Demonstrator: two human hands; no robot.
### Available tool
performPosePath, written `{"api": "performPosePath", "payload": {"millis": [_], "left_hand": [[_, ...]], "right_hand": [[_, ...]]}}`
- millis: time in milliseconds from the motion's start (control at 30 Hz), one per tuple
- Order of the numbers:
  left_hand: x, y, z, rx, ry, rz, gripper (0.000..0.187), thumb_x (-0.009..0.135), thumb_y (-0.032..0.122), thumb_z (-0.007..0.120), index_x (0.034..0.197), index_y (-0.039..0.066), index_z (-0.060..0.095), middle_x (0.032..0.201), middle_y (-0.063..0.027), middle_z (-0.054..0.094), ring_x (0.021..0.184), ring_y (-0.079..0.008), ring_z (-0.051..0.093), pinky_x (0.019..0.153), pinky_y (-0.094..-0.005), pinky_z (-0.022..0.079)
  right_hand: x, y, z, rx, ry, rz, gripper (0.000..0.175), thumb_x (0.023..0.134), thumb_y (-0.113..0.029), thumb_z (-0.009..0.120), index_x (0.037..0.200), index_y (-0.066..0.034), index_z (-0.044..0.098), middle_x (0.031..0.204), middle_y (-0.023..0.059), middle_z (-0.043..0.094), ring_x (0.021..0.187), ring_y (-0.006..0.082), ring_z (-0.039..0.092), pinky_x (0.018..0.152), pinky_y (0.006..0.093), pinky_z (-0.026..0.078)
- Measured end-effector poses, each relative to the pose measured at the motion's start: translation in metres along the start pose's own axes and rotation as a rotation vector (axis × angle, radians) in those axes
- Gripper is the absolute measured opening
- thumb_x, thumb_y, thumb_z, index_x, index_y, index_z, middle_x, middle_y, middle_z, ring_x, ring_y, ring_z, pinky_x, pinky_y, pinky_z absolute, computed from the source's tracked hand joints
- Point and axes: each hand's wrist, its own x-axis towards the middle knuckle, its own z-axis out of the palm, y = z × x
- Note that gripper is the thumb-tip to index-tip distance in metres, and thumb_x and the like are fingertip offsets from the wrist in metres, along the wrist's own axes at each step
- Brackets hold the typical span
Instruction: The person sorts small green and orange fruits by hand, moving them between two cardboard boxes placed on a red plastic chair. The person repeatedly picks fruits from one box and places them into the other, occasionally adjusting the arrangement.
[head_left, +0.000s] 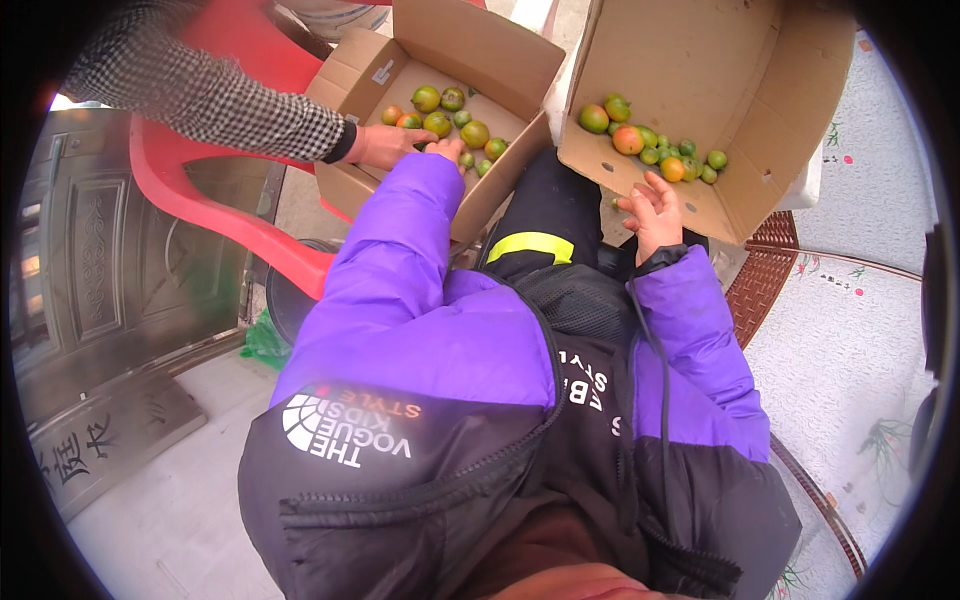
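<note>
My left hand (448, 150) reaches into the left cardboard box (367, 71), its fingertips down among green and reddish tomatoes (474, 134); whether they grip one is hidden. Another person's hand (386, 145) is right beside it in the same box. At the near edge of the right cardboard box (675, 60) is my right hand (654, 210), palm partly up and fingers apart. A small green tomato (616, 203) shows just off its fingertips. Inside that box, green and orange tomatoes (628, 139) of mixed sizes are gathered toward the near side.
The other person's checked sleeve (247, 105) crosses from the upper left above a red plastic chair (225, 225). A dark bucket (289, 292) and a green plastic bag (266, 341) are at lower left. A patterned white cover (847, 345) and brown woven strip (765, 277) lie at right.
</note>
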Motion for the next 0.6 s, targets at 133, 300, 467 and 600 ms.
{"api": "performPosePath", "payload": {"millis": [133,300,467,600], "left_hand": [[0.015,0.011,-0.011,0.0,-0.045,0.099,0.033,0.075,0.018,0.069,0.104,0.011,0.054,0.102,-0.016,0.059,0.099,-0.0345,0.054,0.085,-0.043,0.045],[0.013,0.002,-0.011,-0.06,0.033,-0.099,0.031,0.077,0.019,0.068,0.102,0.008,0.053,0.089,-0.0147,0.062,0.083,-0.0321,0.059,0.076,-0.0397,0.049],[0.005,0.015,-0.027,-0.776,0.17,-0.142,0.033,0.077,0.017,0.072,0.099,0.004,0.05,0.079,-0.0061,0.058,0.075,-0.0152,0.057,0.069,-0.0284,0.048],[-0.045,0.061,-0.069,-1.14,0.207,0.168,0.033,0.076,0.01,0.072,0.099,0.003,0.049,0.084,-0.0024,0.058,0.075,-0.0093,0.055,0.068,-0.0244,0.047]], "right_hand": [[0.011,-0.011,0.001,-0.036,-0.017,0.023,0.049,0.089,-0.015,0.058,0.132,-0.0033,0.038,0.12,0.0133,0.05,0.088,0.017,0.061,0.063,0.0243,0.045],[0.016,-0.008,0.004,-0.012,-0.032,0.001,0.049,0.089,-0.016,0.058,0.132,-0.0036,0.039,0.119,0.0131,0.051,0.088,0.0169,0.061,0.063,0.0241,0.045],[0.025,-0.009,0.007,-0.031,-0.061,0.0,0.046,0.089,-0.014,0.057,0.13,-0.0021,0.04,0.117,0.0158,0.053,0.089,0.0182,0.062,0.063,0.026,0.048],[0.009,-0.016,0.024,-0.077,-0.322,0.041,0.047,0.089,-0.019,0.058,0.13,-0.0034,0.041,0.114,0.0135,0.054,0.088,0.0175,0.062,0.064,0.026,0.048]]}}
